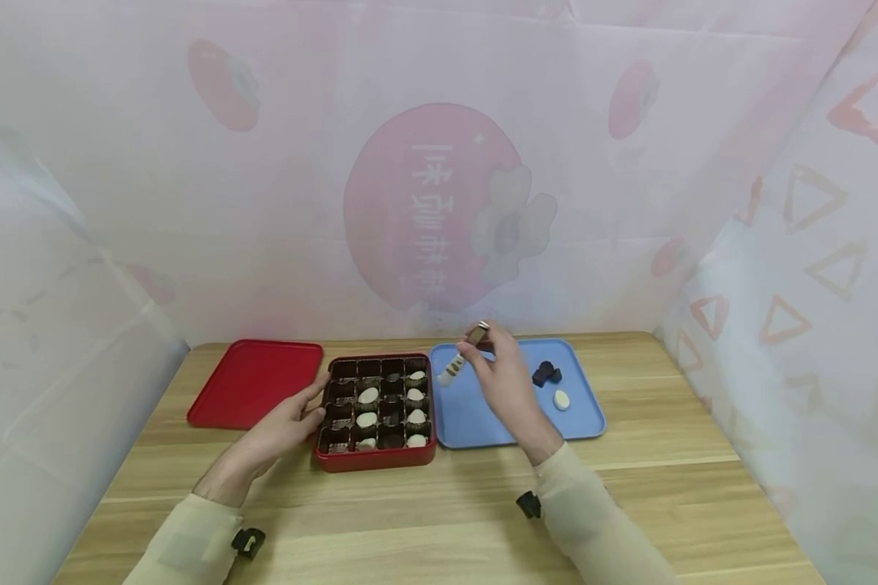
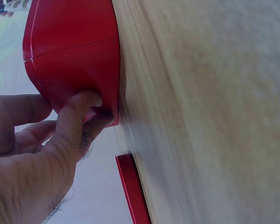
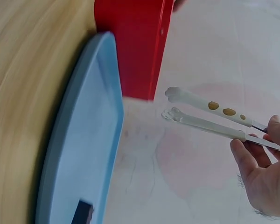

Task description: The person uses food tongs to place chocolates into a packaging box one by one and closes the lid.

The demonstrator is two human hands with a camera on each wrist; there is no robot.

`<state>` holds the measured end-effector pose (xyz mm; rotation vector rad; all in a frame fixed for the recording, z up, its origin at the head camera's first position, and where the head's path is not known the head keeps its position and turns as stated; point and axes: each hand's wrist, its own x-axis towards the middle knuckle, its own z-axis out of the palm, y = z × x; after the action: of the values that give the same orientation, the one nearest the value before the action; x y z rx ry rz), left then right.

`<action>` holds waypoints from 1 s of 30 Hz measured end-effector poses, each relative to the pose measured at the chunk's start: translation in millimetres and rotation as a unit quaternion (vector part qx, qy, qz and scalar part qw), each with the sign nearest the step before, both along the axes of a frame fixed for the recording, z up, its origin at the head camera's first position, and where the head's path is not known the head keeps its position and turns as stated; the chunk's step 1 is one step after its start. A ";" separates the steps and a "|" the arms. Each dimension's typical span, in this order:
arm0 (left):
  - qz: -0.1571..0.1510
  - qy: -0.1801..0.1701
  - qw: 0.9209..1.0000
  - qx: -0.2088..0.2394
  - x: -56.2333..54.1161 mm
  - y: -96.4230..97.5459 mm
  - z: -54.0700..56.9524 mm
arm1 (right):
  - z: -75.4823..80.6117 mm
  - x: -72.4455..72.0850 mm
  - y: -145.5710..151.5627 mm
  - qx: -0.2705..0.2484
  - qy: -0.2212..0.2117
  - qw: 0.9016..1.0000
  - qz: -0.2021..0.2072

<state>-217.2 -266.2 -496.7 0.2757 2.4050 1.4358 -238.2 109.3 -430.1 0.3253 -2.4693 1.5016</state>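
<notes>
My right hand (image 1: 503, 370) holds white tongs (image 3: 212, 109) with paw-shaped tips and brown spots. Their tips stand apart with nothing between them, above the left part of the blue tray (image 1: 468, 418). Against the left side of a red box (image 1: 376, 461) my left hand (image 1: 285, 426) rests, thumb and fingers touching its outer wall near a corner, as the left wrist view shows. Inside the box is a dark divided insert (image 1: 342, 390); several compartments hold white egg-shaped pieces (image 1: 368, 396) and dark pieces (image 1: 391, 441).
On the blue tray lie a small cluster of dark pieces (image 1: 546, 374) and one white egg-shaped piece (image 1: 561, 400). A red lid (image 1: 252, 386) lies flat left of the box. The wooden table (image 1: 380, 528) meets a printed backdrop (image 1: 278, 203).
</notes>
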 end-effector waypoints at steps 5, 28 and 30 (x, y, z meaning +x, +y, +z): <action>-0.002 0.002 1.000 -0.002 -0.7 0.0 -0.7 | -0.2 0.5 25.2 0.032 0.016 0.999 -0.039; -0.003 0.000 1.000 -0.008 -0.3 0.3 0.9 | -4.7 3.8 114.0 0.129 -0.018 0.985 -0.116; -0.003 0.001 1.000 -0.010 -0.4 0.3 1.0 | -7.4 4.1 119.6 0.138 -0.017 0.983 -0.122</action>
<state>-217.6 -265.9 -495.7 0.2806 2.4164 1.4096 -234.1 228.9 -437.5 0.0382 -2.6331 1.0784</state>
